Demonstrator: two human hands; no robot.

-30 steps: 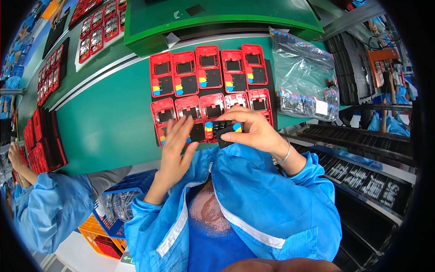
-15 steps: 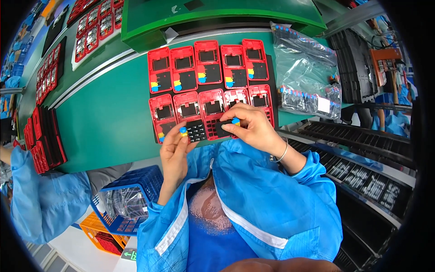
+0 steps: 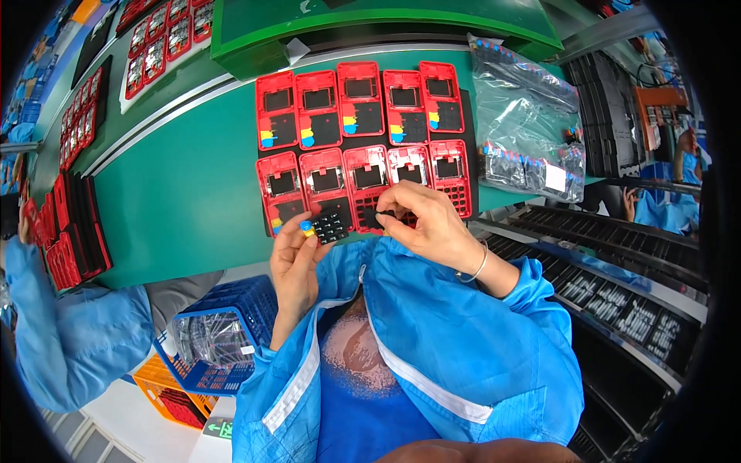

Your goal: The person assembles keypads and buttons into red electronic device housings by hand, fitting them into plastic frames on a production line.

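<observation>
The green table carries two rows of red phone shells lying side by side. To the right lies a clear plastic bag holding many small parts, too blurred to name. Below the table edge a blue crate holds something clear and shiny, with an orange crate under it. The left hand pinches a black keypad with coloured keys at the front row's edge. The right hand, fingers pressed together, pinches a small black piece over a shell. Seating it well likely means lining up the edges squarely before pressing evenly.
</observation>
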